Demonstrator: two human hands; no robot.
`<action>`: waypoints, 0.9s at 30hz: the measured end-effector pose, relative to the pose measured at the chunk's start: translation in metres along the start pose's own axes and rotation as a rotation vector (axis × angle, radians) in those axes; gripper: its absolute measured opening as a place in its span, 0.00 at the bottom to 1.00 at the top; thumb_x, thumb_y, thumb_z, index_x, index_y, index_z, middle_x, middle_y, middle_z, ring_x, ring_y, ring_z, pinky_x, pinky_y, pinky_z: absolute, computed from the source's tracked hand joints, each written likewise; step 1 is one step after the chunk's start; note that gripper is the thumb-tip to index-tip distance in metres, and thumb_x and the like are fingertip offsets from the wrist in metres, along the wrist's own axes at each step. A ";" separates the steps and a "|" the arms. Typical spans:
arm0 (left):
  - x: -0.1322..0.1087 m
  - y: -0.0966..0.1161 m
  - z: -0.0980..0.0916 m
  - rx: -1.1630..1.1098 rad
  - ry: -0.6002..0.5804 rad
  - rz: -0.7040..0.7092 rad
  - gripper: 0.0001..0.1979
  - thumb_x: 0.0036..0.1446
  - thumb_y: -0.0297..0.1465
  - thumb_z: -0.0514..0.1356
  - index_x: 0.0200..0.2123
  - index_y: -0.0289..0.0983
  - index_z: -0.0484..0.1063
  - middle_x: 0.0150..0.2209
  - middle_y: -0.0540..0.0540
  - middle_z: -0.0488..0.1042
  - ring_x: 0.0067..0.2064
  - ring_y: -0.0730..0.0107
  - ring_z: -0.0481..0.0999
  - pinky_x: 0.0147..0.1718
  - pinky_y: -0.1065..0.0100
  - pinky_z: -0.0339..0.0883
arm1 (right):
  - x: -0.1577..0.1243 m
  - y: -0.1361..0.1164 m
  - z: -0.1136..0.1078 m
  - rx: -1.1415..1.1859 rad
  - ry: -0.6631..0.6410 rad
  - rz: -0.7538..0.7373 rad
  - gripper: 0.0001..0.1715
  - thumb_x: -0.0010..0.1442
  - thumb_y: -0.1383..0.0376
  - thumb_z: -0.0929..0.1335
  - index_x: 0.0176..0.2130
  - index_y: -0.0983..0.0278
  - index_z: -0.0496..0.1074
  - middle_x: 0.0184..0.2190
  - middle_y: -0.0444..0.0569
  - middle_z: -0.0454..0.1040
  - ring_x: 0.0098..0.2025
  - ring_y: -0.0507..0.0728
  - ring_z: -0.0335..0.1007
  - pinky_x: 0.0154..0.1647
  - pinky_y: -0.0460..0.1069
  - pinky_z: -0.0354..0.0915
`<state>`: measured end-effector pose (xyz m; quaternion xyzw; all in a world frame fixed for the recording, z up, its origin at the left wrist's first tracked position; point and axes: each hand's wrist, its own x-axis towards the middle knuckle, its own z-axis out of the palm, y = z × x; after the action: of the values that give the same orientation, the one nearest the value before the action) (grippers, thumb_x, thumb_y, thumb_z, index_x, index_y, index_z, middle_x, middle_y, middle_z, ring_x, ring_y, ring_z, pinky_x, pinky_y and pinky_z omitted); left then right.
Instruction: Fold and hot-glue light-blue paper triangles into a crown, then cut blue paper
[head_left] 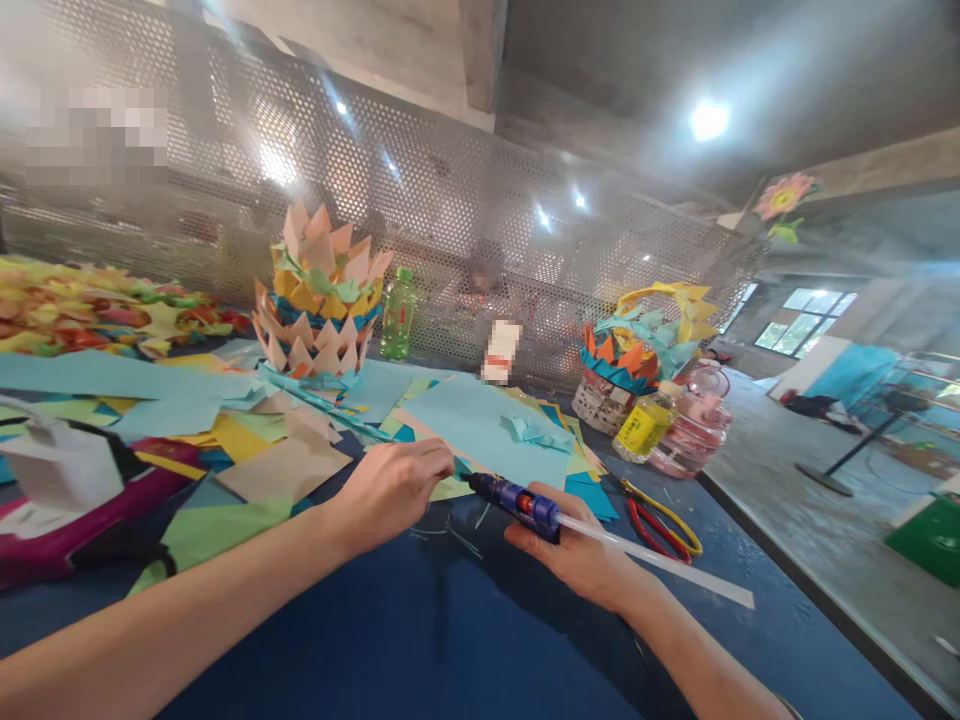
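Blue plastic makes up the glue gun [510, 496], held just over the desk [337, 640] with its dark nozzle just beside the left hand [405, 490]. The right hand [574, 555] has its grip wrapped around the gun's body, and a clear glue stick [660, 560] juts from the rear past the wrist. The left hand's grip is pinched together on a thin teal strip [360, 427], which trails back towards the tall basket [322, 330] of folded paper; a short teal end shows near the nozzle. Beyond the hands lies a light-blue sheet [480, 425], a crumpled piece [536, 433] on it. To the left are a white plug [64, 465] on a magenta power strip [146, 505] and, farther back, a pile [97, 310] of paper pieces. A green bottle [397, 320] stands beside the tall basket. On the right, a yellow bottle [643, 428] and a pink jug [694, 430] stand near the second basket [607, 395]; a tool [641, 526] with red and yellow handles lies near the right hand. A perforated screen [450, 180] rises behind.
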<state>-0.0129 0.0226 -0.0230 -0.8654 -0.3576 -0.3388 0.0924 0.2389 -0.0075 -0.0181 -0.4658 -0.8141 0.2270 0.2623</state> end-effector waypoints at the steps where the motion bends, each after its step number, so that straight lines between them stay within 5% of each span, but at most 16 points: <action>1: 0.000 0.001 0.000 0.001 0.004 0.005 0.14 0.58 0.22 0.48 0.30 0.37 0.71 0.30 0.49 0.74 0.31 0.73 0.74 0.28 0.75 0.63 | 0.000 0.000 0.000 0.005 -0.003 0.006 0.21 0.57 0.50 0.67 0.27 0.62 0.59 0.24 0.39 0.60 0.28 0.50 0.54 0.28 0.45 0.52; 27: 0.001 -0.004 -0.002 0.003 0.026 0.002 0.14 0.56 0.21 0.49 0.32 0.38 0.73 0.31 0.49 0.75 0.32 0.74 0.75 0.29 0.76 0.65 | -0.001 -0.001 -0.004 -0.046 -0.004 0.032 0.22 0.57 0.48 0.66 0.27 0.62 0.61 0.24 0.39 0.62 0.28 0.50 0.55 0.28 0.46 0.52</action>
<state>-0.0164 0.0253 -0.0211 -0.8610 -0.3562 -0.3494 0.0985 0.2411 -0.0084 -0.0140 -0.4844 -0.8120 0.2132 0.2461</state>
